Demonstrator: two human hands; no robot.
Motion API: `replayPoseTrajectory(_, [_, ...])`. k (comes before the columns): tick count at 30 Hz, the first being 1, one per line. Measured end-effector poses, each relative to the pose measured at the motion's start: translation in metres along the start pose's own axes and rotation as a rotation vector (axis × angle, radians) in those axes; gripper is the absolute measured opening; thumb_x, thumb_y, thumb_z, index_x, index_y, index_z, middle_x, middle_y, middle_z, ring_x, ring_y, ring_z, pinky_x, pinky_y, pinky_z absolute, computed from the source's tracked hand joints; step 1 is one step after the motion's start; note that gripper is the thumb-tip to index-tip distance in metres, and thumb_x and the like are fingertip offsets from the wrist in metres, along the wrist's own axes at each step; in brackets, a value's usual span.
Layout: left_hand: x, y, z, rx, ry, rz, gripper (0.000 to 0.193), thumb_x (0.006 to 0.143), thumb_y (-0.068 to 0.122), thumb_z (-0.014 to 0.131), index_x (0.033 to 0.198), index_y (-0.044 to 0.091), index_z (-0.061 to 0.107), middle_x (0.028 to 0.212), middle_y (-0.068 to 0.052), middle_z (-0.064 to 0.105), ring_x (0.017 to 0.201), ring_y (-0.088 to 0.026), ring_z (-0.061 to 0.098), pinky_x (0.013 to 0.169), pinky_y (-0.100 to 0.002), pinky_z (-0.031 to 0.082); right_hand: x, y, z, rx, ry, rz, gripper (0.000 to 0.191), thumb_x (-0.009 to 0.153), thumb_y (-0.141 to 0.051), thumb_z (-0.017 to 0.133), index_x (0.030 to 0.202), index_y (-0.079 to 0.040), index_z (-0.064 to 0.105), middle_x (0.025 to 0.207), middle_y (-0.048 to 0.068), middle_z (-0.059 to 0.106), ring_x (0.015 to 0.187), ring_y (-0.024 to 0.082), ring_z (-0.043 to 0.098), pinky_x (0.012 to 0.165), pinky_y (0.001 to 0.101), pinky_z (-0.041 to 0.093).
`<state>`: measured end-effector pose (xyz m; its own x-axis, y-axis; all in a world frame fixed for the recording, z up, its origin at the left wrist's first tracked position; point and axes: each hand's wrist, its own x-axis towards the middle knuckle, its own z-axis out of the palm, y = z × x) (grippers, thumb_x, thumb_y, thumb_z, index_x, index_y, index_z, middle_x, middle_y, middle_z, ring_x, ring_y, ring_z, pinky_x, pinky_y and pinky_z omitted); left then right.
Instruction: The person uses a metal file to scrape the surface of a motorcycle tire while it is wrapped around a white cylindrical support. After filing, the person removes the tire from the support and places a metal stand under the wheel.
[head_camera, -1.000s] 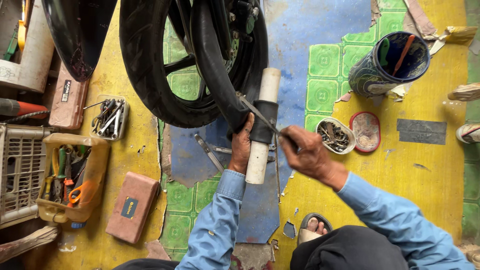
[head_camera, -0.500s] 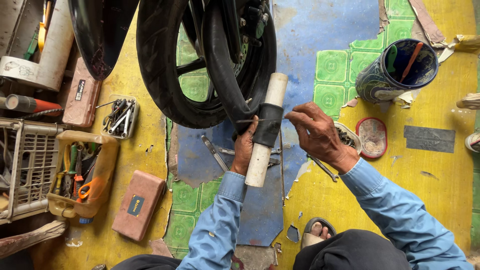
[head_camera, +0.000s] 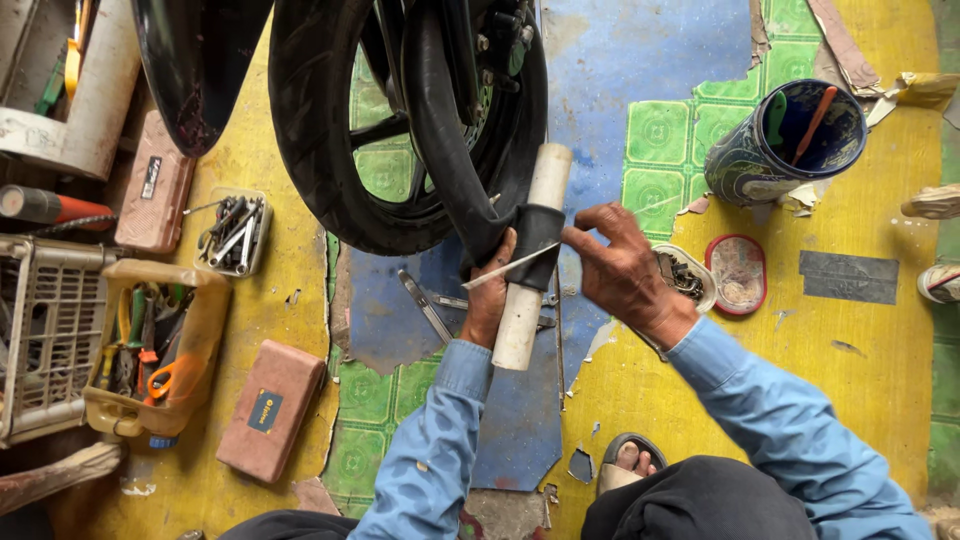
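Observation:
My left hand (head_camera: 488, 295) grips a white plastic pipe (head_camera: 518, 335) from behind and holds it upright and slightly tilted. A black rubber inner tube (head_camera: 445, 140) comes down from the motorcycle wheel (head_camera: 310, 130) and is stretched over the pipe's middle. My right hand (head_camera: 622, 268) pinches a thin pale metal strip (head_camera: 500, 271) that lies slantwise across the rubber on the pipe. Its free end points down-left over my left fingers.
Spanners (head_camera: 428, 308) lie on the blue floor patch under the pipe. To the left are a yellow tool basket (head_camera: 205, 330), a tray of wrenches (head_camera: 232, 232), two brown cases (head_camera: 270, 410) and a white crate (head_camera: 40, 340). Right: two round tins (head_camera: 738, 272) and a blue can (head_camera: 790, 150).
My right hand rose over the wrapped rubber and came back to the right. The thin strip, which pointed up-left a second ago, now slants down-left across the tube. My left hand kept its grip.

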<state>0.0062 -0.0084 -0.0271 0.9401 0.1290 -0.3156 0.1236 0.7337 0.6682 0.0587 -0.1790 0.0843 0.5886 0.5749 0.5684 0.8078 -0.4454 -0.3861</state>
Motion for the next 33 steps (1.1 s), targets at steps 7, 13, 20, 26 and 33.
replayPoseTrajectory(7, [0.002,-0.003,-0.014,0.129,0.047,-0.043,0.038,0.104,0.034,0.065,0.118,-0.001,0.072,0.102,-0.008,0.072,0.081,-0.012,0.069,0.064,-0.028,0.058,0.003,0.005,-0.004,-0.093,-0.049,-0.019,0.026,0.084,0.010,0.063,0.106,-0.003,0.065,0.104,0.016,0.060,0.097,0.033,0.061,0.087,0.0452,0.051])
replayPoseTrajectory(13, [0.015,-0.029,-0.046,0.985,-0.184,0.555,0.045,0.111,0.029,0.054,0.150,0.005,0.055,0.143,-0.014,0.064,0.114,-0.019,0.068,0.103,-0.031,0.056,0.002,0.016,-0.006,-0.141,-0.049,-0.096,0.025,0.085,0.010,0.061,0.106,-0.005,0.065,0.105,0.015,0.062,0.099,0.032,0.062,0.088,0.0449,0.052])
replayPoseTrajectory(20, [0.015,-0.029,-0.044,0.803,-0.110,0.159,0.043,0.110,0.026,0.040,0.150,0.015,0.053,0.124,-0.010,0.074,0.090,-0.016,0.074,0.082,-0.027,0.066,-0.002,0.021,-0.005,-0.127,-0.036,-0.105,0.031,0.078,0.012,0.059,0.104,-0.003,0.067,0.103,0.017,0.062,0.098,0.032,0.062,0.088,0.0456,0.052])
replayPoseTrajectory(26, [0.017,-0.031,-0.037,0.342,-0.079,0.106,0.036,0.113,0.023,0.053,0.141,0.002,0.063,0.121,-0.012,0.074,0.095,-0.014,0.072,0.079,-0.030,0.064,0.002,0.009,-0.007,-0.096,-0.040,-0.047,0.027,0.084,0.012,0.061,0.106,-0.002,0.067,0.103,0.016,0.062,0.098,0.030,0.060,0.088,0.0443,0.051])
replayPoseTrajectory(33, [0.019,-0.036,-0.045,0.687,-0.136,0.444,0.042,0.110,0.024,0.053,0.149,0.007,0.054,0.141,-0.004,0.065,0.114,-0.011,0.069,0.098,-0.027,0.062,0.008,0.008,-0.011,-0.122,0.009,-0.009,0.023,0.084,0.012,0.064,0.104,-0.001,0.068,0.104,0.016,0.062,0.099,0.033,0.062,0.088,0.0453,0.051])
